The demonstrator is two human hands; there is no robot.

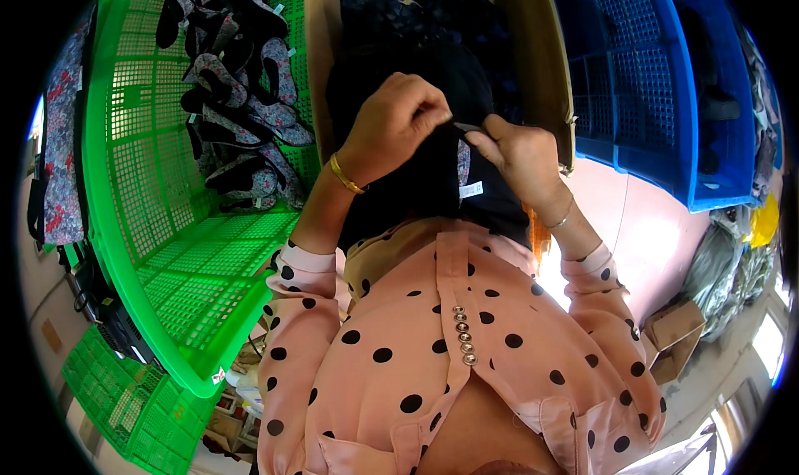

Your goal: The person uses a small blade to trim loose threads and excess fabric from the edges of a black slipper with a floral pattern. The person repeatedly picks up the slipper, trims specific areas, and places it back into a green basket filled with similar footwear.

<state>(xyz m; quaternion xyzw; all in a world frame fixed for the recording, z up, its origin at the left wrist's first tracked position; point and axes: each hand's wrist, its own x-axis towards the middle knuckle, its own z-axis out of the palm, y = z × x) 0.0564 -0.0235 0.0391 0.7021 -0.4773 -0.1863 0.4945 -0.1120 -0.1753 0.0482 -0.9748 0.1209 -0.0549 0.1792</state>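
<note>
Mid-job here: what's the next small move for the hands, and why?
I'd probably ease the left hand slightly away before the right hand moves the small pointed metal tool: its tip points toward the left hand's pinched fingertips, close by, and I can't make out what they pinch.

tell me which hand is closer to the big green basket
Left. The left hand is to the right of the big green basket, not touching it; the right hand is farther right, on the far side of the left one.
</note>
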